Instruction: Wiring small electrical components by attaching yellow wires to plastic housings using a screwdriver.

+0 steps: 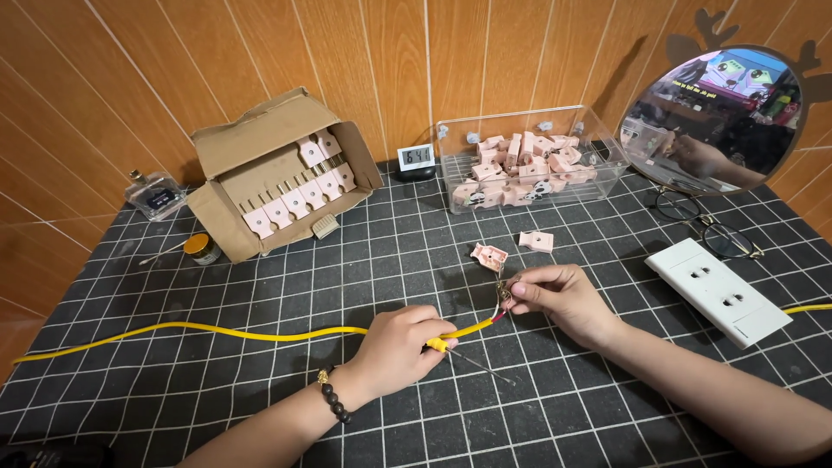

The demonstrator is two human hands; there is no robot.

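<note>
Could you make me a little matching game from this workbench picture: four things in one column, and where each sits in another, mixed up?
Things:
1. cardboard box
2. white socket plate
3. yellow cable
4. clear bin of pink parts

Places:
A. far side of the mat, just left of the round mirror
B. held in the left hand, trailing off to the left
C. far left of the mat, flaps open
D. flat on the mat, right of the right hand

Pairs: 1-C, 2-D, 3-B, 4-A
</note>
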